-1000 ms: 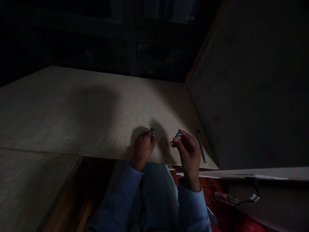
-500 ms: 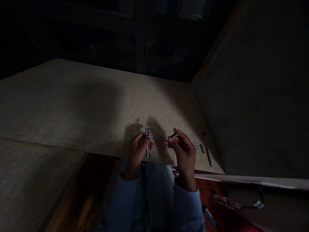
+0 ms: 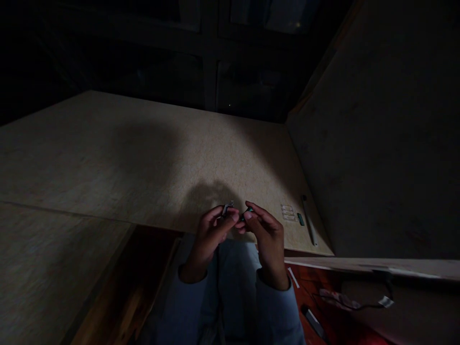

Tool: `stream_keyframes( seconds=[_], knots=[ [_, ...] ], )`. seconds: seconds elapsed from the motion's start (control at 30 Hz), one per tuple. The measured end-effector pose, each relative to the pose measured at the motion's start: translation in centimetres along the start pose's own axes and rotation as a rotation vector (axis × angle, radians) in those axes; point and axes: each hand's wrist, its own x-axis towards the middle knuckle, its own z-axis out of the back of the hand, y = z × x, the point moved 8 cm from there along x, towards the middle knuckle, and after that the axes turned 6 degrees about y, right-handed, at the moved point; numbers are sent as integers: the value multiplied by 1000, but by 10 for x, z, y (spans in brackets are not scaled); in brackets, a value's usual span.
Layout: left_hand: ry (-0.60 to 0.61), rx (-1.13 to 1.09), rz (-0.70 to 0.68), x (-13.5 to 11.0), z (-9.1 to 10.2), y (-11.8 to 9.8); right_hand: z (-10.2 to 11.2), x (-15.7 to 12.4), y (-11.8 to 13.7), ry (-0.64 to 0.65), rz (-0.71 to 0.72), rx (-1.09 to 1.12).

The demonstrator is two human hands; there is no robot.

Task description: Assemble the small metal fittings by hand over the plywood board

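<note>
My left hand (image 3: pixel 210 235) is closed around a small silvery metal piece (image 3: pixel 226 209) that sticks out above its fingers. My right hand (image 3: pixel 264 230) pinches a small green and dark part (image 3: pixel 247 212). The fingertips of both hands meet over the near edge of a pale wooden board (image 3: pixel 143 163), so the two pieces are close together or touching; the dim light hides which. Both arms wear light blue sleeves.
A slim white stick-like tool (image 3: pixel 309 221), a small green piece (image 3: pixel 301 219) and a pale slotted strip (image 3: pixel 288 212) lie on the board to the right. An upright board (image 3: pixel 377 134) walls the right side. Cables (image 3: pixel 355 302) and a dark tool (image 3: pixel 314 323) lie on the red floor.
My hands have moved together: the left shifted right and tilted the metal piece, the right shifted left, so their fingertips now meet. The view has barely moved.
</note>
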Motion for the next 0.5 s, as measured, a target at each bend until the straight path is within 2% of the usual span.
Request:
stream_keyframes(
  seconds=[0.23,0.5],
  knots=[
    [45,21,22,-3,-9,-2,8,-1,2,-79,-3,-4],
    [58,142,-26,-2,-7,-7,5,-1,1,-73,12,-17]
  ],
)
